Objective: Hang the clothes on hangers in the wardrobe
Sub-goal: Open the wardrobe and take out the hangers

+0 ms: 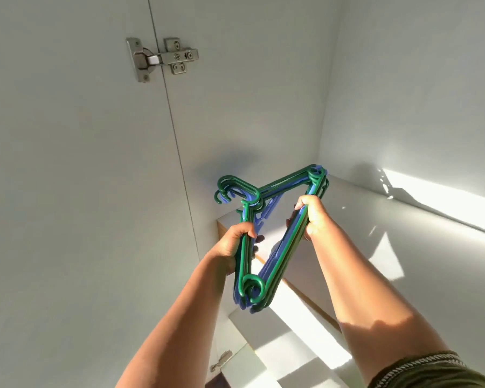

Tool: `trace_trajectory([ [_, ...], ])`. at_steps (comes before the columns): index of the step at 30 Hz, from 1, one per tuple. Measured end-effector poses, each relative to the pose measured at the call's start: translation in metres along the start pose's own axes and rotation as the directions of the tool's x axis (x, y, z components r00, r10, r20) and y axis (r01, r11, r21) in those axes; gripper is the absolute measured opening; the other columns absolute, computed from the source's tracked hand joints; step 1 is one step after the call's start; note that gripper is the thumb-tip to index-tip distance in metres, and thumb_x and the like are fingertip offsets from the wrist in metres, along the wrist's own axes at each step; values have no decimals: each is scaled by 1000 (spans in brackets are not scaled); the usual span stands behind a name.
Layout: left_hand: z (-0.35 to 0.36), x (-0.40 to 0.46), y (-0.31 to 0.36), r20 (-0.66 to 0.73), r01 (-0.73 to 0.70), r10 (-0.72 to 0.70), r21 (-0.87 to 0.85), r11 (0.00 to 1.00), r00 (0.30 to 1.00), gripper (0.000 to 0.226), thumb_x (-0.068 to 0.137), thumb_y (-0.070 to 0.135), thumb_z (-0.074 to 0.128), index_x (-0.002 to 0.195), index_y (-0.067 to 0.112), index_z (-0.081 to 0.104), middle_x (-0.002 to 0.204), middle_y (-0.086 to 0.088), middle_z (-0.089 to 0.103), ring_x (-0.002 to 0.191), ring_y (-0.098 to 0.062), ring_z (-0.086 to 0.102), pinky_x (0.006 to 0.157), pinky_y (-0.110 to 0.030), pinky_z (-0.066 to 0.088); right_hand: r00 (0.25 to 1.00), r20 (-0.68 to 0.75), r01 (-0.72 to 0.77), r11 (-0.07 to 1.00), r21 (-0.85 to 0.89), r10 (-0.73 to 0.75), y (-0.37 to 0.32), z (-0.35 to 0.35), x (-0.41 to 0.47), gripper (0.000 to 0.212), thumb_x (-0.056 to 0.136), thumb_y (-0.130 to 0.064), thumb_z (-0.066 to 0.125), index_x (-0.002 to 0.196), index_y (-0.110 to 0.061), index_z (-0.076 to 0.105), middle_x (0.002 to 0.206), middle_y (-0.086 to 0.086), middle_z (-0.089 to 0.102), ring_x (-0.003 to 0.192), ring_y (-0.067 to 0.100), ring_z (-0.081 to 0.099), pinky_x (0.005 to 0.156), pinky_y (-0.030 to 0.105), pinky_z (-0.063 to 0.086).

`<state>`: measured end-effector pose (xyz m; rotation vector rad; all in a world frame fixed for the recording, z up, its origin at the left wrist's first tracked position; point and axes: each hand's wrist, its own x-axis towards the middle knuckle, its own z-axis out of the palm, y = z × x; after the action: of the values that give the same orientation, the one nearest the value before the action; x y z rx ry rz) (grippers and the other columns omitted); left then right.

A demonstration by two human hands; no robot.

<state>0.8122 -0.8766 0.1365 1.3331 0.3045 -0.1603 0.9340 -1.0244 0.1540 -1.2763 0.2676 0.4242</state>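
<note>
White panels filled the frame: a wardrobe (263,79) interior, its door at left carried on a steel hinge (162,57) in the upper left, and a white shelf (389,233) running across the right half under hard slanting sunlight.

Centre frame, both arms were raised toward that shelf. A stack of green and blue plastic hangers (272,236) was held between the two hands, hooks pointing to the left, one shoulder end toward the shelf's back corner and the other toward the camera. The left hand (231,247) was wrapped around one arm of the stack, fingers curled tight about it. The right hand (312,217) gripped the long bottom bars, thumb over the top and fingers round the underside. Neither hand had any slack in it.

No clothes and no rail appeared anywhere in view.

Judgement: the step in hand was fetching hangers, with hanging itself not begun. To do it well, the stack should be kept squeezed flat so the hooks stay nested; any splaying would let them snag one another or catch the shelf edge. One hanger should be peeled from the outer face while the other hand pins the rest. Main risk: the loose stack fanning out and dropping.

Writing: none legible. A faint moulded mark on the upper green arm was too small to read. The hinge showed screws only, no brand.
</note>
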Motion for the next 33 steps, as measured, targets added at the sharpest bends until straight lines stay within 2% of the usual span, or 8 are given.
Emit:
trace_trajectory([
  [2,-15,-17,-2,-30,-10,10,27,1000,999,76,34,36,64,102,5,53,88,-8,57,61,-14,46,54,-23,39,1000,1,19,1000,8,-19,13,13,-13,15,60,-12,45,59,-15,30,56,3,32,47,22,40,52,21,41],
  [7,-62,-61,-6,-66,47,-45,23,999,997,66,42,43,72,92,0,59,81,-12,56,68,-23,56,72,-32,52,999,36,2,998,67,-5,48,47,-47,16,63,-7,38,59,-16,26,49,3,31,41,20,31,47,17,32],
  [13,-111,-129,-16,-223,151,-102,214,965,969,68,61,54,59,112,10,55,99,-9,59,70,-19,57,55,-23,45,1000,5,6,979,204,-7,109,91,-91,22,50,-16,48,58,-20,28,57,0,28,45,17,29,49,19,26],
  [17,-144,-184,-26,-299,129,-50,253,959,953,52,67,55,61,103,18,58,100,-8,63,66,-18,54,58,-25,42,999,-24,30,952,306,-24,151,120,-128,23,42,-15,51,57,-19,34,57,0,35,45,17,34,52,22,30],
  [21,-184,-252,-32,-329,182,-86,275,944,940,64,68,62,59,117,21,55,108,-9,68,76,-22,61,67,-29,45,1000,-26,18,956,293,-11,182,156,-194,18,58,-8,45,54,-18,31,47,0,31,37,16,29,45,17,28],
  [24,-215,-312,-43,-344,216,-111,284,934,933,53,81,58,57,118,20,55,116,-13,68,82,-23,63,70,-29,48,999,-19,-23,951,308,30,215,183,-246,20,61,-5,44,57,-17,28,47,0,30,37,16,28,45,18,27],
  [30,-278,-477,-82,-411,319,-226,174,931,883,54,62,37,76,106,9,62,94,-11,65,69,-21,63,63,-27,54,997,56,-74,934,350,58,284,239,-353,15,63,-3,44,60,-13,33,48,5,34,39,17,31,43,19,29],
  [33,-314,-557,-106,-479,259,-173,120,958,861,86,51,27,83,130,7,54,114,-18,67,91,-28,68,81,-38,58,996,88,-58,927,370,28,309,277,-406,13,67,-1,46,69,-10,38,49,6,35,40,17,31,43,22,29],
])
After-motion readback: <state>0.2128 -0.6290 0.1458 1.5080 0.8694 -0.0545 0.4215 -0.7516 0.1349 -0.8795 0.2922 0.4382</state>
